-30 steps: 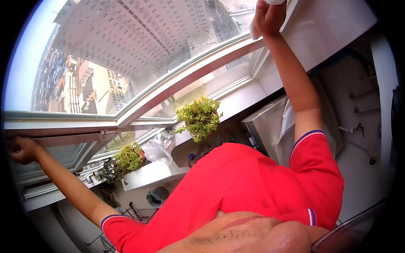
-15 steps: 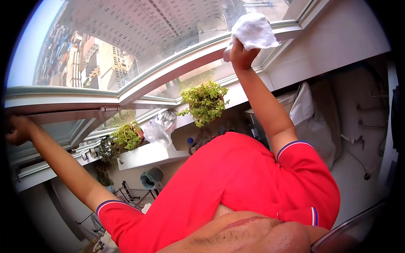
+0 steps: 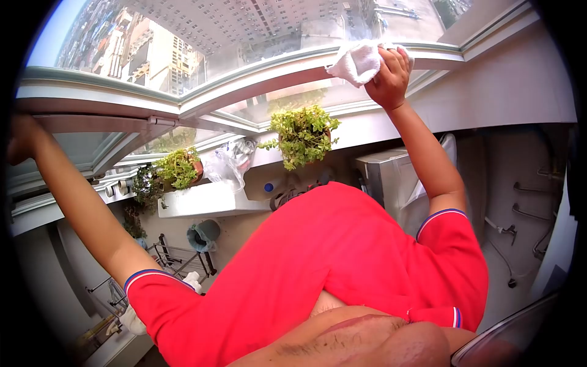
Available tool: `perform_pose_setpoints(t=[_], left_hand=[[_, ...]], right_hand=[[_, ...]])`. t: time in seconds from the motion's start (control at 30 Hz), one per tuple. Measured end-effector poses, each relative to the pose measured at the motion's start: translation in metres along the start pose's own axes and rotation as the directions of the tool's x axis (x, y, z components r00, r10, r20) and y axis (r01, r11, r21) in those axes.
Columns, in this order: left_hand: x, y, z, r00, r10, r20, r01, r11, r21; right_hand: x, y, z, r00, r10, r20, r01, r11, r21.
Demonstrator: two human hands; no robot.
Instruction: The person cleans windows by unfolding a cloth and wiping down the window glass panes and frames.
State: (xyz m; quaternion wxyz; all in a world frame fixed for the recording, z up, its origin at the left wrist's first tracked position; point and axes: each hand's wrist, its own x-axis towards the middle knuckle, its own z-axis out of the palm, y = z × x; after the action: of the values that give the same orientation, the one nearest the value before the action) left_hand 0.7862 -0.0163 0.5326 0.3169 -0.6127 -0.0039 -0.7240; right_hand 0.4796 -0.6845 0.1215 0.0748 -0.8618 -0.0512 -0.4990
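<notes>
Window (image 3: 232,74) overlooking high-rise building (image 3: 257,24), potted plants (image 3: 302,134) below, right hand (image 3: 391,76) with grip clamped on white cloth (image 3: 356,63) at frame rail (image 3: 281,78), left hand (image 3: 22,139) at dim left edge, its grip cannot be told.

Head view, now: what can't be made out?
Left hand: fingertips lost in the head view's dark left edge; grip unclear.
White cloth: head view, partly covered by the right hand.
Plastic bag: head view, crumpled folds obscure whether it holds anything.

left hand (image 3: 21,140) partly lost in dark left edge, grip unreadable. far tower block (image 3: 263,27) cut off up top.
</notes>
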Motion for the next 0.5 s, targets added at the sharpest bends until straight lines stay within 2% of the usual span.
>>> perform_pose_setpoints(t=[0.07, 0.1, 0.13, 0.23, 0.5], left_hand=[[0.003, 0.012, -0.027, 0.996, -0.023, -0.084, 0.004, 0.976, -0.217], [0.024, 0.050, -0.086, 0.969, -0.182, -0.169, 0.053, 0.816, -0.576], [0.035, 0.072, -0.118, 0.915, -0.359, -0.182, 0.038, 0.528, -0.848], [0.043, 0.066, -0.089, 0.864, -0.501, -0.051, 0.244, 0.504, -0.829], [0.038, 0.063, -0.080, 0.853, -0.522, -0.021, 0.273, 0.481, -0.833]], right_hand=[[-0.003, 0.028, -0.013, 0.998, 0.029, -0.048, -0.032, 0.998, -0.049], [-0.005, 0.037, -0.017, 0.996, 0.039, -0.081, -0.045, 0.996, -0.080], [-0.008, 0.044, -0.018, 0.994, 0.057, -0.098, -0.064, 0.995, -0.074], [-0.014, 0.047, -0.016, 0.990, 0.084, -0.113, -0.091, 0.994, -0.061], [-0.015, 0.043, -0.011, 0.986, 0.105, -0.132, -0.114, 0.992, -0.059]])
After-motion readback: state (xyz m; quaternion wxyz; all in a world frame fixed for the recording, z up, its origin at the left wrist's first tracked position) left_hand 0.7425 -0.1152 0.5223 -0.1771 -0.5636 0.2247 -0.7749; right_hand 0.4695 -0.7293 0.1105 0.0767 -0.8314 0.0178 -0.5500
